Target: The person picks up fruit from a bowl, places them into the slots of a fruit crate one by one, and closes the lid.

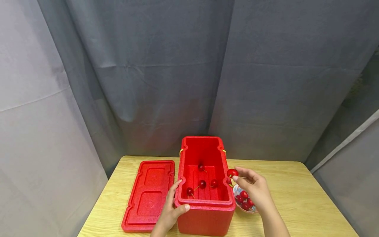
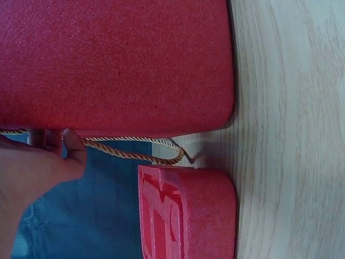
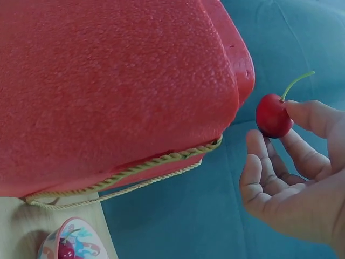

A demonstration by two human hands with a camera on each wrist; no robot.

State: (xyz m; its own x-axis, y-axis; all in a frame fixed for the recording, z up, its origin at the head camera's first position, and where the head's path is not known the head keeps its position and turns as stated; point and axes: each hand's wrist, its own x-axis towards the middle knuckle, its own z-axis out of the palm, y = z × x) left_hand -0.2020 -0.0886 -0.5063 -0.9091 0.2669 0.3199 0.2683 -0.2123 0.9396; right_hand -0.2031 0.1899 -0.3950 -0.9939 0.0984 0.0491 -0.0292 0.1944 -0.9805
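Observation:
Between thumb and fingers, my right hand pinches a red cherry with a green stem, held up beside the right rim of a red foam box. My left hand rests on the box's near left corner, thumb on the front and fingers along the left side. In the left wrist view its fingertips touch the box wall near a gold rope handle. Several dark red cherries lie on the box floor, one of them a cherry near the middle.
A patterned bowl with several cherries stands right of the box, partly behind my right hand. The red lid lies flat on the wooden table at left. Grey curtains hang behind the table's far edge.

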